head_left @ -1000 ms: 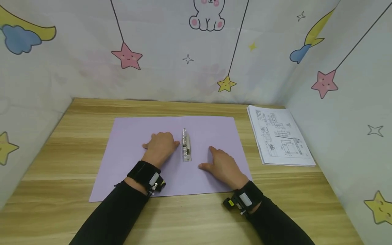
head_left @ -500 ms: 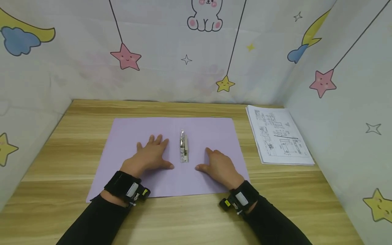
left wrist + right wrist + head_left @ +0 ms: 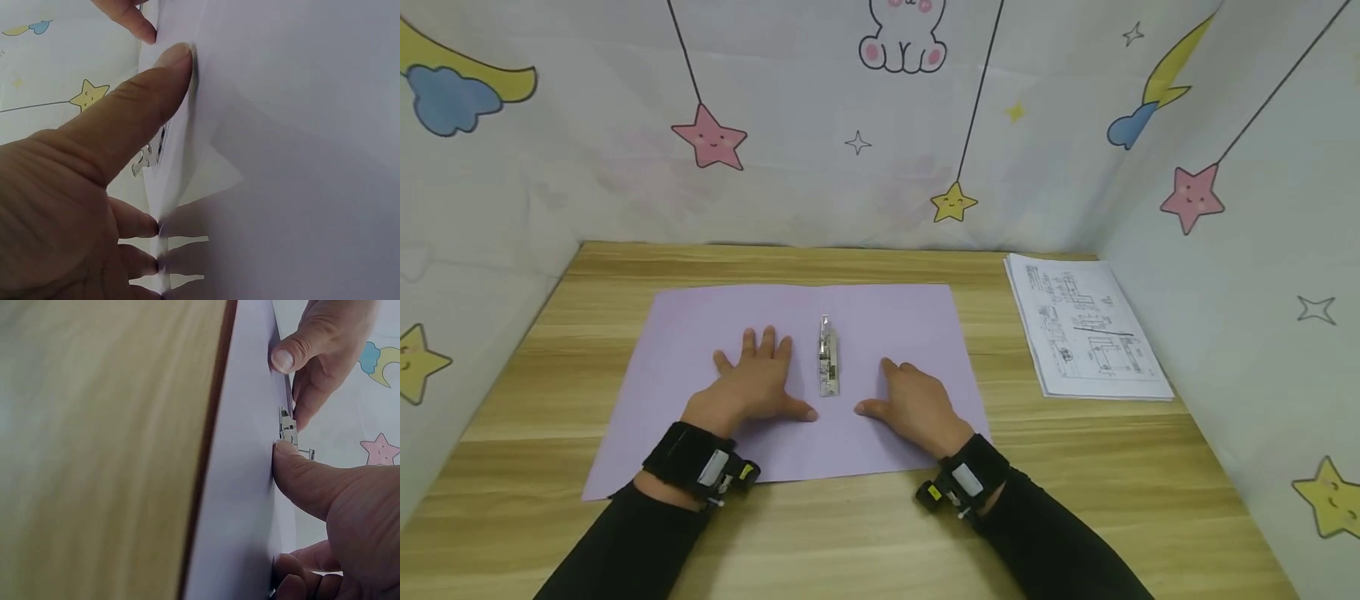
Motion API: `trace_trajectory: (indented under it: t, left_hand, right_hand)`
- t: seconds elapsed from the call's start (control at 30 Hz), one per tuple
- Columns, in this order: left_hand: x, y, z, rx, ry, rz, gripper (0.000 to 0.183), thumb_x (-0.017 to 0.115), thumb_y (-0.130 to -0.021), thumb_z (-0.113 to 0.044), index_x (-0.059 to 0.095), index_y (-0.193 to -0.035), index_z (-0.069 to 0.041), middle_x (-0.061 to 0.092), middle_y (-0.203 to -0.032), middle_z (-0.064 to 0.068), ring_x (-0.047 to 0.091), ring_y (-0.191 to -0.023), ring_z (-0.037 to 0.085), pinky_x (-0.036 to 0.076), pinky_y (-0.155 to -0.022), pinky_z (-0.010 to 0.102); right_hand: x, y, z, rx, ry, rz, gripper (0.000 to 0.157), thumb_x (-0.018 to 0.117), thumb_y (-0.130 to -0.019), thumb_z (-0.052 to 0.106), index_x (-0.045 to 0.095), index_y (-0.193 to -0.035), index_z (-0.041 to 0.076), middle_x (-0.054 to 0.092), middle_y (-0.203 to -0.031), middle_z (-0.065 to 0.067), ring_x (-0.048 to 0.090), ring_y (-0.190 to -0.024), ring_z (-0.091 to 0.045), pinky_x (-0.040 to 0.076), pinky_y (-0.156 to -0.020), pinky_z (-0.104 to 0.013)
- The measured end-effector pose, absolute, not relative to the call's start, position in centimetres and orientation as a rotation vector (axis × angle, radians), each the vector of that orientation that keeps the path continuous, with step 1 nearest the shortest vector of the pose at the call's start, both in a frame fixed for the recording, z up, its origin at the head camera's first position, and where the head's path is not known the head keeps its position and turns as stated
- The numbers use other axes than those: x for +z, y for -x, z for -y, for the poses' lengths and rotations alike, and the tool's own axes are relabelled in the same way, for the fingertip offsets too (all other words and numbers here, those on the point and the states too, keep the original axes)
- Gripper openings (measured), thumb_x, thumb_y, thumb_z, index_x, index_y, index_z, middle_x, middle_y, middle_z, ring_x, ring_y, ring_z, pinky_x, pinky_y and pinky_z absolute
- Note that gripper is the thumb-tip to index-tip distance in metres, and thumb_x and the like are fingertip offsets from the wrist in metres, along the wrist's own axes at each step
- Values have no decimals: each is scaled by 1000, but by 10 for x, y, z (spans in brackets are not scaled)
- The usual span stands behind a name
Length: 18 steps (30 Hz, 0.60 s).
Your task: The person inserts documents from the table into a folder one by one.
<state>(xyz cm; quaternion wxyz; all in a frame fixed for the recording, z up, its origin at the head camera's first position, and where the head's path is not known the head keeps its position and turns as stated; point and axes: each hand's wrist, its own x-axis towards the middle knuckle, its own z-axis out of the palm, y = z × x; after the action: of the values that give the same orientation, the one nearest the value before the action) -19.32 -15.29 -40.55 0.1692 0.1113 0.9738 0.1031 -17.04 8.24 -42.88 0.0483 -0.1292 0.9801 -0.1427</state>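
A lilac folder [image 3: 887,317] lies spread open on the table, with a metal lever clip [image 3: 828,358] fixed near its middle. My left hand [image 3: 748,387] presses on the left half, fingers spread and thumb pointing toward the clip. In the left wrist view the thumb [image 3: 150,94] and fingertips touch the sheet. On the right half, my right hand [image 3: 919,407] rests its thumb and fingertips, gripping nothing. The right wrist view shows its thumb [image 3: 306,478] against the folder, with the clip [image 3: 287,428] behind. Its other fingers are partly hidden.
A stack of printed sheets with line drawings [image 3: 1086,333] lies at the table's back right. The wooden table [image 3: 850,542] meets patterned cloth walls [image 3: 790,192] at the back and both sides. A camera band [image 3: 688,458] sits on each wrist.
My left hand has left the clip's side, spreading its fingers flat on the left half. Since half a second ago the folder, its clip and both hands have shifted left.
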Motion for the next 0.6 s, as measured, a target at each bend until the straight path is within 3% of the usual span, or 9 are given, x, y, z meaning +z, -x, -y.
trace_trajectory:
  t: [0.33,0.6]
  left_hand:
    - [-411,192,154,292,-308,-2731,130,58,-45,-79,9,-143,-9,-2,-149,29,-9,-130,52,3,-87,85]
    - [-412,190,146,268,-252,-2769,133,50,-44,-86,10,-143,-6,0,-149,30,-9,-129,54,4,-82,87]
  right_hand:
    - [-430,169,-77,-425,387,-2974,89,55,-70,64,42,-130,0,62,-112,-20,58,-87,-20,54,-73,-41]
    - [-430,173,-77,-439,386,-2969,91,55,-68,66,41,-131,2,62,-112,-19,59,-90,-24,54,-73,-44]
